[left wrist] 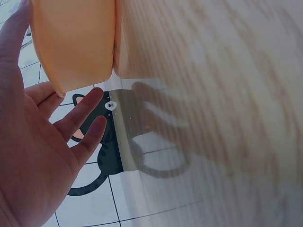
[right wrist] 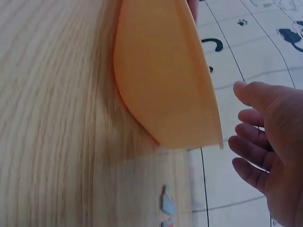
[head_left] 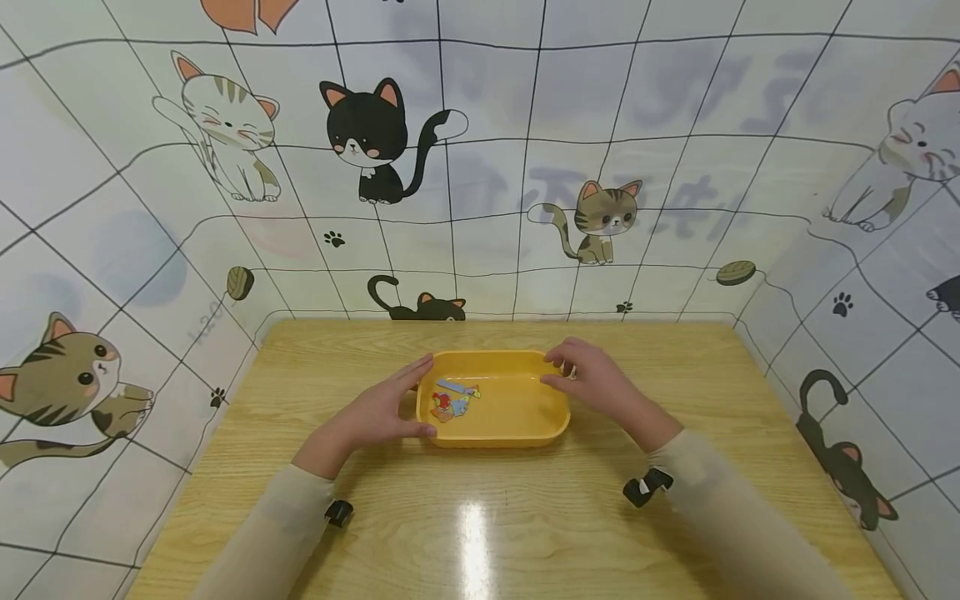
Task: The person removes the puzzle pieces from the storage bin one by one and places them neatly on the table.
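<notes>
A shallow yellow tray stands on the wooden table, with several small colourful flat pieces in its left part. My left hand holds the tray's left end, thumb at the front corner and a finger at the back one. In the left wrist view two other fingers stretch out free beside the tray. Near the back right corner is my right hand, its fingers loosely bent. The right wrist view shows that hand a little apart from the tray wall, holding nothing.
On the table right of the tray lie a small grey-blue piece and a partly seen red one, concealed by the right hand in the head view. Cat-patterned cloth walls border the wooden table at the back and sides.
</notes>
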A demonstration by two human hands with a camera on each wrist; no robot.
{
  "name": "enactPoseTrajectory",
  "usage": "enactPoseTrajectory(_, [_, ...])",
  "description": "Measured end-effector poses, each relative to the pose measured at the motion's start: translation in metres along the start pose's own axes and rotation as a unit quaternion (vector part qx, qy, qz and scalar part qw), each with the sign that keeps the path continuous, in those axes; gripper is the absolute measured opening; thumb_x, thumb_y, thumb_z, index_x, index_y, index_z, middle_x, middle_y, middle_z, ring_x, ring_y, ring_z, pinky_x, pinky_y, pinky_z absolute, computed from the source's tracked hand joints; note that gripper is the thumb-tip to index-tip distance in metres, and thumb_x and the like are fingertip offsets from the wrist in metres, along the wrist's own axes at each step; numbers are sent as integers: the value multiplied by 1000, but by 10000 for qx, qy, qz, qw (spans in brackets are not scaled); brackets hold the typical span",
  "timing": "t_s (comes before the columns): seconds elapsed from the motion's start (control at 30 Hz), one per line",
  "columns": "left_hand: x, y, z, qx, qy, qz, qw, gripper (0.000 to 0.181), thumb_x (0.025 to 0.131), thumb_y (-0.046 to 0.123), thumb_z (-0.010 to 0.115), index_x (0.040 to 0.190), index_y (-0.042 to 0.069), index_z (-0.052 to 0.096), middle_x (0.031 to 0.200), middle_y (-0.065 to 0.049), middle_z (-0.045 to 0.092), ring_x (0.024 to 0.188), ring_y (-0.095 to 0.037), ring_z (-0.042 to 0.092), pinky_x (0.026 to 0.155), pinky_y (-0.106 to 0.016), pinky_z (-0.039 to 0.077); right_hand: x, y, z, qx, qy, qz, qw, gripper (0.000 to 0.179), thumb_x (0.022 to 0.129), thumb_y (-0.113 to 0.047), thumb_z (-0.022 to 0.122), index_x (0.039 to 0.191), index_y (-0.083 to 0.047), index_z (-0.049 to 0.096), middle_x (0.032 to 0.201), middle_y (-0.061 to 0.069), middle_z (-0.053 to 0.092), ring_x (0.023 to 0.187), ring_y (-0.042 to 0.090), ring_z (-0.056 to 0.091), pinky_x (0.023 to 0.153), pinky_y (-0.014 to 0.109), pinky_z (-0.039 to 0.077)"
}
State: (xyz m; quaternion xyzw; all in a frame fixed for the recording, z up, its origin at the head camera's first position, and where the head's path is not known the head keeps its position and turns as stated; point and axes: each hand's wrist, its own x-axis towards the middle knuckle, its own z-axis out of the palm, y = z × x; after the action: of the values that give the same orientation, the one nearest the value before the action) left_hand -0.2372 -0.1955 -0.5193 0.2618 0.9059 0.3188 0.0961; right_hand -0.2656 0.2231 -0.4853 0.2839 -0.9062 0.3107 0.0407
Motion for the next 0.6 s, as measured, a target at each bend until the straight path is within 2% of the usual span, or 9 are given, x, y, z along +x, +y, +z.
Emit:
enactPoseTrajectory(0.27, [0,0,0,17,14,6,10000,122,84,67,90,178,20,27,183,14,16,155,-28,48,129,-60,33,10,-25,16,-59,-368,387,9986,37,101,-30,85,128,-6,76,117,11,71,101,27,68,84,42,59])
enactPoseTrajectory(0.43, [1,-2,1,7,17,8,10000,122,85,66,90,178,20,27,183,15,15,156,-27,47,129,-60,33,19,-37,28,-273,-704,405,9963,46,101,-33,85,134,-2,74,121,14,70,106,29,69,87,45,61])
enactPoseTrajectory(0.6, [1,-2,2,-6,47,29,10000,119,86,58,93,178,20,27,183,15,15,155,-28,48,129,-61,33,30,-41,46,-482,-1056,382,9925,52,100,-35,86,139,-3,72,127,12,70,113,28,70,91,46,61])
